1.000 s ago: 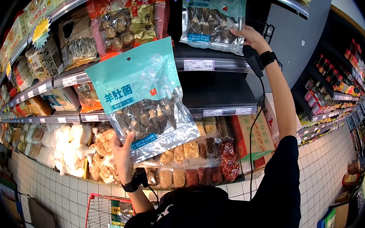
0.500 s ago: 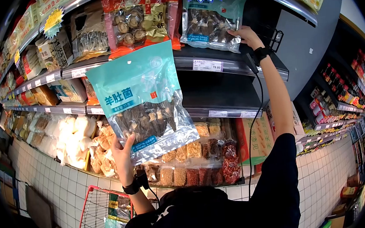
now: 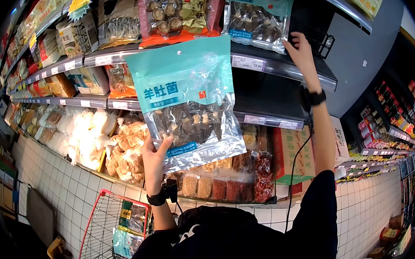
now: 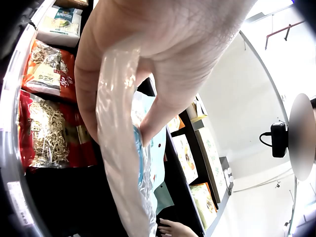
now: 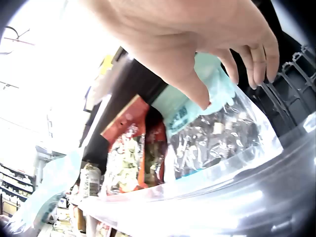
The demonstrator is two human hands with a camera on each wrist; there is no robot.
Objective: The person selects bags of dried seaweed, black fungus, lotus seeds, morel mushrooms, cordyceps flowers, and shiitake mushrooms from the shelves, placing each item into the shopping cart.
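Note:
My left hand (image 3: 155, 161) pinches the lower left corner of a teal and clear bag (image 3: 191, 126) of dried mushrooms, held upright before the shelves. In the left wrist view the thumb and fingers of the left hand (image 4: 148, 64) grip the bag's edge (image 4: 121, 148). A matching bag (image 3: 257, 21) stands on the upper shelf at the right. Beside its right edge is my right hand (image 3: 301, 56), fingers spread and relaxed. In the right wrist view the right hand (image 5: 197, 39) hovers in front of the shelf bag (image 5: 217, 133), its fingers not closed round it.
Red mushroom bags (image 3: 179, 15) stand left of the shelf bag. A black wire rack (image 3: 325, 44) is at the shelf's right end. Below are bagged dried goods (image 3: 204, 185) and a green-sided carton (image 3: 292, 154). A red-rimmed cart (image 3: 91, 226) holding packages stands at lower left.
My right hand has let go of the shelf bag's edge and its fingers have opened. The head view has shifted, and the held bag appears farther right and more upright.

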